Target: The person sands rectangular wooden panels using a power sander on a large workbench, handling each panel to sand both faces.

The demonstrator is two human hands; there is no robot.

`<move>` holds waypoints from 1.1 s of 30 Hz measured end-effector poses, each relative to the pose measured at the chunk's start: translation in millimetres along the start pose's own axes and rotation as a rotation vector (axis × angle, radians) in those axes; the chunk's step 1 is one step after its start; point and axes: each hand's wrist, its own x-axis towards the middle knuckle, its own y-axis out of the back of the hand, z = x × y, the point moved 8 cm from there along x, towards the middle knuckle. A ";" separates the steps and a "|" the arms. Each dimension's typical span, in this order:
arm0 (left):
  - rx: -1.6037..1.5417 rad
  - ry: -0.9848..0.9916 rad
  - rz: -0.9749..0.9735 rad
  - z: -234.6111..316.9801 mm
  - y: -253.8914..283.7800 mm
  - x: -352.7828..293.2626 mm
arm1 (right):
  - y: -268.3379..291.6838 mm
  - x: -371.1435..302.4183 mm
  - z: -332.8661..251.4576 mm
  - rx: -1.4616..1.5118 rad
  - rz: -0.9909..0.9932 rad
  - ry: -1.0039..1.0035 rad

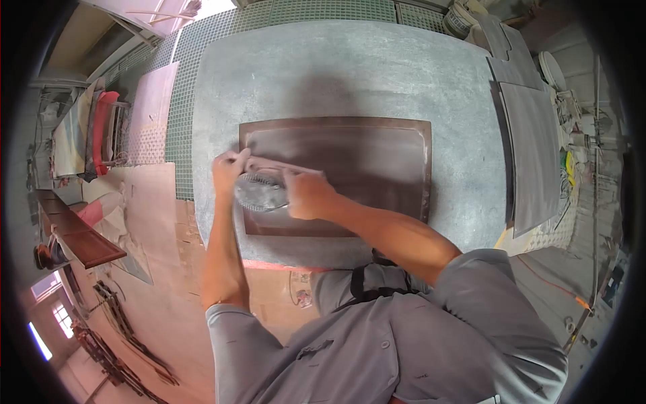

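Note:
A dark brown rectangular panel (377, 176) with a pale dusty border line lies flat on a large grey tabletop (377, 74). Over its left part my left hand (229, 168) is closed at the far left end of a narrow pale bar (286, 165). My right hand (309, 195) is closed near the bar's right end, its fingers partly hidden. Just below the bar, between my hands, is an oval, see-through, dish-like thing (261, 194) with a ribbed rim. Its exact kind and whether my right hand touches it are unclear.
Green grating (183, 128) runs along the table's left and far sides. Grey sheets (531, 155) lie at the right, and a bucket (461, 19) stands at the far right. A reddish-brown wooden board (81, 232) sticks out at the left. An orange cord (558, 289) trails at lower right.

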 end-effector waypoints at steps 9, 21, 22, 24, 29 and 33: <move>0.128 -0.176 -0.230 183.1 -236.0 -65.1 | 107.2 -191.8 178.7 0.039 0.122 -0.119; -0.017 0.017 -0.205 175.7 -233.4 -114.5 | 121.5 -213.3 184.3 -0.059 0.002 -0.393; 0.037 0.019 -0.213 153.7 -214.8 -103.7 | 109.7 -193.1 168.5 -0.049 -0.001 -0.357; -0.053 -0.016 -0.128 98.7 -168.4 -84.3 | 90.9 -146.7 114.2 -0.050 0.009 -0.164; -0.176 0.086 -0.025 16.1 -40.6 -63.0 | 23.7 -57.4 19.5 -0.047 -0.147 -0.075; -0.052 0.188 0.088 -67.3 52.7 -57.4 | -39.1 -8.6 -47.2 0.054 -0.037 0.099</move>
